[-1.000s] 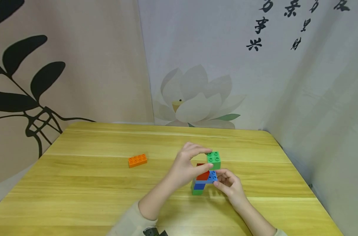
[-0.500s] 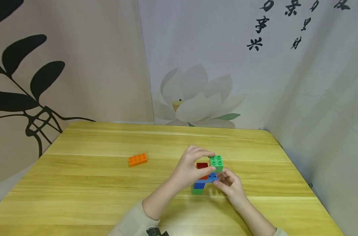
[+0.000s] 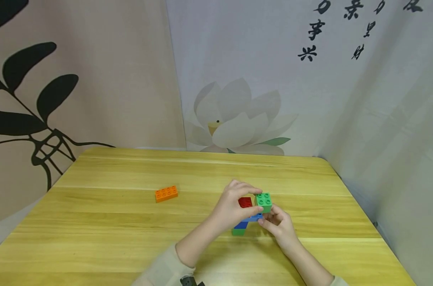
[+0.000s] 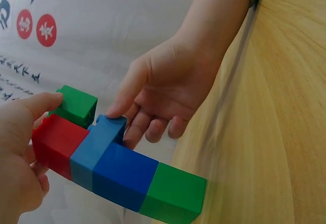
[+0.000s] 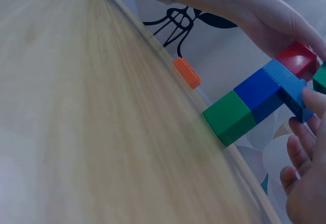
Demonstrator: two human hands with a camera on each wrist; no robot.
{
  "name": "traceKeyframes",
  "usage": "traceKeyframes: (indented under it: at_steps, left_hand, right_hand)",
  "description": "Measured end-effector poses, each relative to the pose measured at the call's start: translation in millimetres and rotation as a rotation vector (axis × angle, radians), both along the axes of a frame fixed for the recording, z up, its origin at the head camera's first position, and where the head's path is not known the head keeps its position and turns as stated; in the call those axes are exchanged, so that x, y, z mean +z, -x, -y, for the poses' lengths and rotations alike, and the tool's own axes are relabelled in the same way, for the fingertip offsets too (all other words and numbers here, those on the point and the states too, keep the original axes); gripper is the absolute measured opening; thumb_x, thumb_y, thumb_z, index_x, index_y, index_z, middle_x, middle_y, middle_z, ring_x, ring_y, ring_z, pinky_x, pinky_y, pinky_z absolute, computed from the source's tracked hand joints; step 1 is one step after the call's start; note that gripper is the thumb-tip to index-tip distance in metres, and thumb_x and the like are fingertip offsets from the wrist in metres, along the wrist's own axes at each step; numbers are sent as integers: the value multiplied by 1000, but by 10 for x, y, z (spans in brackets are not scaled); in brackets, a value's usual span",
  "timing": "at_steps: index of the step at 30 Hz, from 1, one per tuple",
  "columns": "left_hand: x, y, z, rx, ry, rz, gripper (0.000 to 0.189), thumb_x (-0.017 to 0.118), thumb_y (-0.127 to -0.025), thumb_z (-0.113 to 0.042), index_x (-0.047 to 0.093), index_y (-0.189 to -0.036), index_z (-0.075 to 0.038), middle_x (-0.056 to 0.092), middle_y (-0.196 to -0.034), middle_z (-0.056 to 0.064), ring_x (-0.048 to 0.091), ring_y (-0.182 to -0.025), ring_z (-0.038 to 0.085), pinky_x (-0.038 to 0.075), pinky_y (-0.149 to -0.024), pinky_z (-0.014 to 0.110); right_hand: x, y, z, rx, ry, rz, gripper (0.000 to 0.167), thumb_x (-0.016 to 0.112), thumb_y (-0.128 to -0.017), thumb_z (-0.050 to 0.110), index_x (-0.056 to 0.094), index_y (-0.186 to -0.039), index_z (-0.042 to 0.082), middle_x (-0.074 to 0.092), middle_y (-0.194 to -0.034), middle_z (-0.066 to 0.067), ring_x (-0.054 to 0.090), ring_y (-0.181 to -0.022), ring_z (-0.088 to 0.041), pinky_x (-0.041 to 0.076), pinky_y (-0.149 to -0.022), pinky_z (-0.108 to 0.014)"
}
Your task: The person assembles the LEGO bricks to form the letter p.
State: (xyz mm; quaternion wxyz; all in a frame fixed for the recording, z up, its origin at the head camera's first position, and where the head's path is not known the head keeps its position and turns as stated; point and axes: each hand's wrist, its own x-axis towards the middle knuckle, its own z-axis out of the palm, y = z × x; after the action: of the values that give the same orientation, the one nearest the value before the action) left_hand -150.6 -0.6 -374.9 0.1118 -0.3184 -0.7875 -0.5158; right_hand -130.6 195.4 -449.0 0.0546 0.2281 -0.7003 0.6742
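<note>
Wooden surface [image 3: 95, 238] under a block stack [image 4: 127, 173]. Pinched by right hand [image 3: 278, 225]: overhanging end of light-blue block [image 4: 89, 158]; in left hand [image 3: 233, 204], firmly gripped: green block [image 3: 264, 203] just above, contact unclear. Likely best: square up, brace overhang, press straight down. Close alongside: red block [image 3: 245, 201]. Farther: orange block [image 3: 166, 194], curtain [image 3: 130, 79].

Head view: raised, farthest back, facing forward and down; wooden table [image 3: 112, 230] across lower half. Left wrist view: close, rolled sideways, facing past the left hand [image 4: 20, 152] at left edge to the right hand [image 4: 168, 81]. Right wrist view: close, low, tilted; table at left. Shared: brick stack [image 3: 241, 225], all three; orange brick [image 3: 166, 194], head and right wrist.
</note>
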Motion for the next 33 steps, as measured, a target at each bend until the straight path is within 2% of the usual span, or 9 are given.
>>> traceKeyframes:
  at_steps: [5, 12, 24, 33]
  left_hand:
    - [-22, 1, -10, 9, 19, 9, 37, 81, -78, -21, 71, -112, -13, 64, -112, -10, 45, -100, 8, 42, -80, 30]
    - [-45, 0, -19, 8, 61, 4, 37, 81, -78, -23, 71, -112, -13, 65, -111, -9, 46, -102, 9, 42, -80, 29]
    - [-66, -21, -30, 7, 84, -8, 36, 82, -77, -23, 72, -110, -14, 66, -108, -8, 47, -103, 7, 39, -84, 30]
    - [-92, -2, -33, 5, 116, -52, 35, 82, -77, -25, 72, -109, -14, 67, -106, -7, 49, -102, 7, 35, -93, 37]
  right_hand:
    - [-5, 3, -3, 3, -6, 9, 38, 57, -86, -12, 62, -118, 6, 65, -99, 1, 56, -83, -10, 49, -73, -25]
    - [-20, 0, -9, 9, 4, 35, 32, 59, -87, -9, 55, -119, -10, 66, -104, -2, 56, -88, -16, 49, -77, -27]
    - [-30, -8, -7, 16, 27, 58, 33, 61, -86, -8, 57, -119, -9, 66, -106, -3, 60, -96, -15, 49, -83, -28]
    - [-36, -1, -3, 20, 42, 82, 36, 61, -86, -8, 55, -121, -12, 66, -110, -5, 61, -99, -17, 49, -86, -29]
